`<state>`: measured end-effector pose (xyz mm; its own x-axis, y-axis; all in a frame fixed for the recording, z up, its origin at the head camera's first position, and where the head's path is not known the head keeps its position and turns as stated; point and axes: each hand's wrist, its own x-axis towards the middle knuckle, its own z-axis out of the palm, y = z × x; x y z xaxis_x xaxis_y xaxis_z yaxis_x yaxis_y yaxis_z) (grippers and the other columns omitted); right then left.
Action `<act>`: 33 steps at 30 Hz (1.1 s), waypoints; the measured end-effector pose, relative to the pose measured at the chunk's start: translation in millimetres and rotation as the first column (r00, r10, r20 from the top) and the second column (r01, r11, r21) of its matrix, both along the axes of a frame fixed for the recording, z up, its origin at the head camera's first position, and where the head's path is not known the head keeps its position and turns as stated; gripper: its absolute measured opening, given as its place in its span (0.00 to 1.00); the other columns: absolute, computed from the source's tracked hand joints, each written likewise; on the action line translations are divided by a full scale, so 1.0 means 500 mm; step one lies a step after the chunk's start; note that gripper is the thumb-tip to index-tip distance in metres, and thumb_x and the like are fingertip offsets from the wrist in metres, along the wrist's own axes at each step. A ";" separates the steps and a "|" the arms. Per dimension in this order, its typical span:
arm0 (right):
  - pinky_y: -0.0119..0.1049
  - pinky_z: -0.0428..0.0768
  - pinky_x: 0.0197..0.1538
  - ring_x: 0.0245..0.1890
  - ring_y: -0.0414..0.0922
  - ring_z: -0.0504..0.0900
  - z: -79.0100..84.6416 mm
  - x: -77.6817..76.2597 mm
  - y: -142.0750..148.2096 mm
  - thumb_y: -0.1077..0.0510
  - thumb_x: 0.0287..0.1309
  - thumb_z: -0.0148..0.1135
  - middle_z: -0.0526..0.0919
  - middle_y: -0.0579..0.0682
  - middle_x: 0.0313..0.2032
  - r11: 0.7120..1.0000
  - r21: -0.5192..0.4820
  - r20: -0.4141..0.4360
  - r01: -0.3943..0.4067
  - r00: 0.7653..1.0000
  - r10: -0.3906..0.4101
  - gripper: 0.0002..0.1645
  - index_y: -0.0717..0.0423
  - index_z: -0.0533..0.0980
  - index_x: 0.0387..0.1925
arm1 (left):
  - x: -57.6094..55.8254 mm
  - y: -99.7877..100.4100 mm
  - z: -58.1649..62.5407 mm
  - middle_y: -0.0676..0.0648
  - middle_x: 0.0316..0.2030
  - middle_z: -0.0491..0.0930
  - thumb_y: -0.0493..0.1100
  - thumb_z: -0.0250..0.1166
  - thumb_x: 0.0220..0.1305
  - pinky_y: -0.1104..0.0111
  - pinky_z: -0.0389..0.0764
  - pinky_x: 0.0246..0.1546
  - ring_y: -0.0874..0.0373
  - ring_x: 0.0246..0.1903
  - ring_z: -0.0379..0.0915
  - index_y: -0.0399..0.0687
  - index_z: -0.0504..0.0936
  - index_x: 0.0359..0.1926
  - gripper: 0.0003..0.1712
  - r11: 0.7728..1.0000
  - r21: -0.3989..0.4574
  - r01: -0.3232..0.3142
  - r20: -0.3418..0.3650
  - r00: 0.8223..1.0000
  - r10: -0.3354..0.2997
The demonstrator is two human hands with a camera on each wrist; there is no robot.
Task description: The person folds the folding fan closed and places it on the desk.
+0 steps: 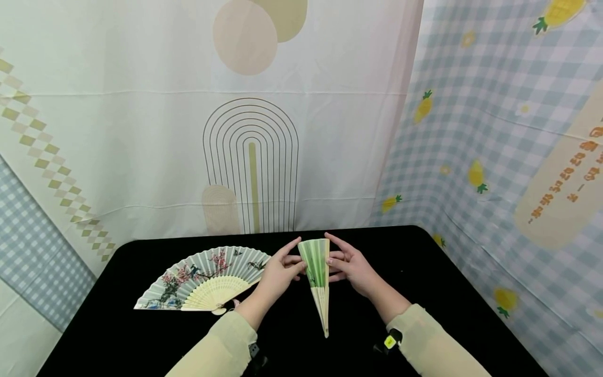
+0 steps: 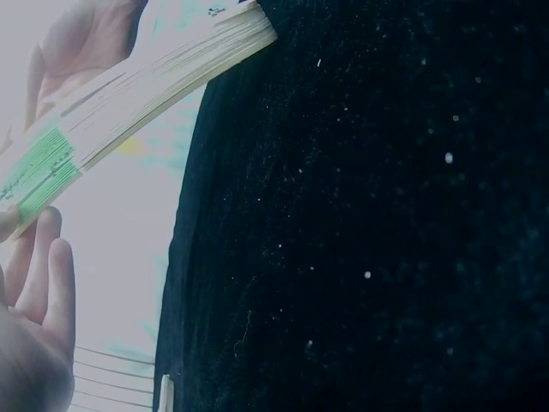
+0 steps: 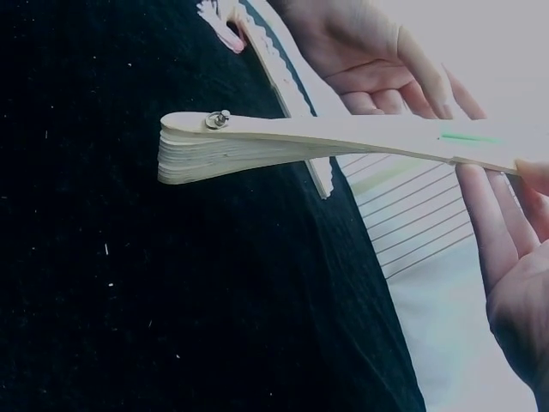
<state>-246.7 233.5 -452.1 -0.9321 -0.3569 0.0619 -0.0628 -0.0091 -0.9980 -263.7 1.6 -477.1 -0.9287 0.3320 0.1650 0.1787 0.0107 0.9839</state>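
A green folding fan (image 1: 316,264) with pale wooden ribs stands partly spread between both hands, its narrow pivot end pointing down toward the person. My left hand (image 1: 279,272) pinches its left edge between thumb and fingers. On the other side my right hand (image 1: 352,269) grips the outer rib, index finger stretched up along the top. In the right wrist view the stacked ribs (image 3: 232,150) and the metal pivot pin (image 3: 218,120) show at the fan's end. The left wrist view has the ribs (image 2: 180,73) and a strip of green leaf (image 2: 45,172).
A second fan (image 1: 207,280), white with painted blossoms and birds, lies spread on the black table (image 1: 155,345) to the left, close by the left forearm. Its pink tassel (image 3: 221,26) shows in the right wrist view. A patterned curtain (image 1: 339,131) hangs behind the table.
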 end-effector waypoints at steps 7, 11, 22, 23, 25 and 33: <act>0.51 0.86 0.41 0.40 0.49 0.87 0.000 0.000 -0.002 0.60 0.69 0.59 0.82 0.58 0.54 1.000 0.009 -0.007 -0.015 1.000 0.015 0.42 0.45 0.52 0.78 | 0.016 0.001 0.023 0.42 0.45 0.85 0.35 0.66 0.66 0.59 0.85 0.35 0.49 0.36 0.84 0.59 0.65 0.74 0.38 1.000 -0.007 -0.002 -0.002 1.000 0.002; 0.49 0.87 0.40 0.41 0.49 0.87 0.000 0.000 -0.003 0.60 0.70 0.59 0.82 0.59 0.54 1.000 0.006 -0.013 -0.025 1.000 0.026 0.43 0.46 0.51 0.78 | 0.038 -0.001 0.056 0.40 0.45 0.85 0.33 0.65 0.66 0.57 0.85 0.36 0.43 0.38 0.83 0.53 0.65 0.74 0.37 1.000 -0.012 0.005 -0.005 1.000 -0.005; 0.49 0.87 0.39 0.42 0.49 0.86 -0.001 0.000 -0.005 0.62 0.69 0.59 0.82 0.59 0.55 1.000 0.001 -0.010 -0.012 1.000 0.012 0.43 0.46 0.52 0.78 | 0.039 -0.002 0.058 0.40 0.45 0.85 0.33 0.65 0.66 0.56 0.85 0.36 0.42 0.39 0.83 0.52 0.64 0.74 0.37 1.000 -0.010 0.019 0.002 1.000 -0.019; 0.49 0.87 0.39 0.42 0.49 0.86 -0.001 0.000 -0.005 0.62 0.69 0.59 0.82 0.59 0.55 1.000 0.002 -0.008 -0.010 1.000 0.010 0.43 0.46 0.52 0.78 | 0.039 -0.003 0.058 0.40 0.45 0.85 0.33 0.65 0.66 0.56 0.85 0.36 0.42 0.39 0.83 0.52 0.64 0.74 0.37 1.000 -0.009 0.019 0.002 1.000 -0.019; 0.49 0.87 0.39 0.42 0.49 0.86 -0.002 -0.001 -0.006 0.62 0.69 0.60 0.82 0.60 0.55 1.000 0.006 -0.002 -0.006 1.000 0.006 0.43 0.46 0.52 0.78 | 0.039 -0.003 0.058 0.40 0.44 0.85 0.33 0.65 0.66 0.57 0.85 0.36 0.42 0.38 0.83 0.51 0.65 0.74 0.37 1.000 -0.004 0.020 0.003 1.000 -0.020; 0.51 0.86 0.41 0.40 0.50 0.87 -0.005 -0.006 -0.010 0.59 0.68 0.61 0.82 0.59 0.54 0.999 0.038 0.026 0.009 1.000 -0.010 0.43 0.47 0.53 0.78 | 0.040 0.000 0.061 0.41 0.43 0.84 0.32 0.65 0.65 0.58 0.85 0.33 0.42 0.37 0.82 0.51 0.66 0.73 0.37 1.000 0.000 0.009 0.007 1.000 -0.009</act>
<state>-249.8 228.3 -454.6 -0.9367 -0.3492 0.0236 -0.0361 0.0293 -0.9989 -243.9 1.7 -446.6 -0.9268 0.3406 0.1584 0.1718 0.0092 0.9851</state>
